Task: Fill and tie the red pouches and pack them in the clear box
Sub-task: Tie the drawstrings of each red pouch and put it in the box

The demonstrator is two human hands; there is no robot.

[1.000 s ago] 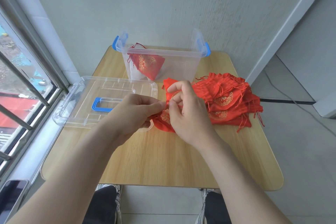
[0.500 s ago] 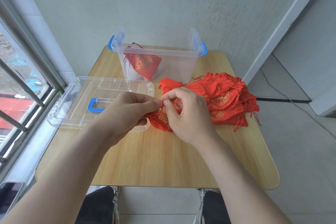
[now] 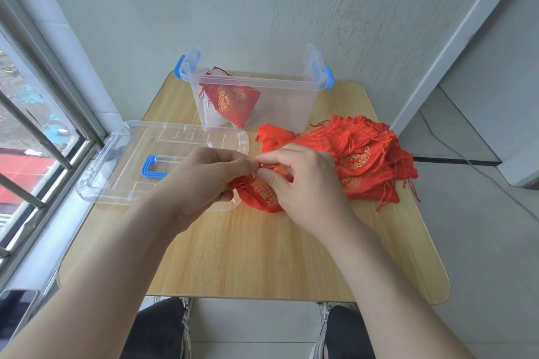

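The pouch in work (image 3: 262,197) lies on the worktop (image 3: 248,256) directly under both hands, largely covered by them. Its gathered neck points toward the left hand (image 3: 204,181); its body runs to the right, beneath the right hand (image 3: 303,183). Each hand pinches the red cord (image 3: 272,167) between thumb and forefinger, and the fingertips of the two hands meet just above the neck. The knot does not appear finished.

The clear box (image 3: 285,108) stands open straight ahead of the hands, at the far edge of the worktop. One tied pouch (image 3: 236,102) leans in its left part. The transfer will probably be a short forward reach, and both hands are about equally near.

The lid (image 3: 175,140) lies flat to the left, partly under the left hand. A pile of flat pouches (image 3: 364,160) lies to the right, close behind the right hand. The near half of the worktop is bare wood. A wall stands behind the box and a window lies to the left.
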